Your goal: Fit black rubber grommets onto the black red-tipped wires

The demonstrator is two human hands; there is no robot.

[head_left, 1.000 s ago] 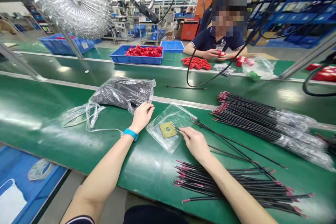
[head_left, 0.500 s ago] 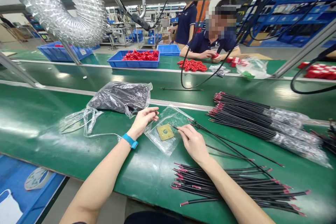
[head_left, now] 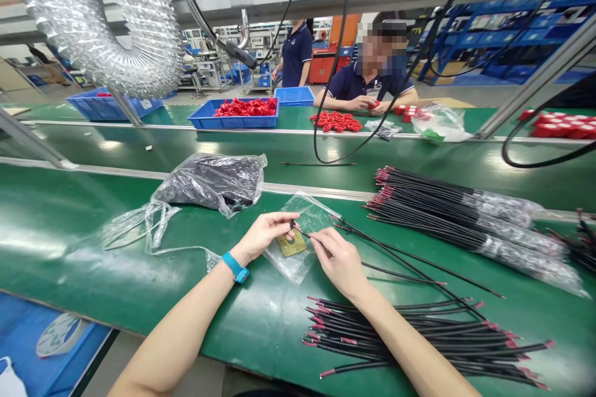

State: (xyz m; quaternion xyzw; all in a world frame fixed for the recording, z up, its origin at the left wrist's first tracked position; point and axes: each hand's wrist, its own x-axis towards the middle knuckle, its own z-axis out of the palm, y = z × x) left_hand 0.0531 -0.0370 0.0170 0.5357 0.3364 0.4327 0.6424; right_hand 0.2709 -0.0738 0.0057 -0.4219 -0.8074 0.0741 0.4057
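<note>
My left hand (head_left: pixel 263 237) pinches a tiny dark part at its fingertips, right at the tip of a thin black wire (head_left: pixel 400 254). My right hand (head_left: pixel 339 260) is closed on that wire near its end, and the wire trails off to the right over the green bench (head_left: pixel 69 223). Under both hands lies a clear plastic bag (head_left: pixel 305 223) with a square brass plate (head_left: pixel 292 244) on it. A loose pile of black wires with red ends (head_left: pixel 419 335) lies beside my right forearm.
A plastic bag of small black parts (head_left: pixel 214 181) lies at the left rear, an empty clear bag (head_left: pixel 139 223) beside it. Bagged wire bundles (head_left: pixel 465 217) lie at the right. Across the belt a seated person handles red parts (head_left: pixel 338 121) near a blue bin (head_left: pixel 239 113). A foil duct (head_left: pixel 102 18) hangs overhead.
My left hand left the bag of black parts and came right to meet the wire tip held by my right hand. The camera tilted up slightly.
</note>
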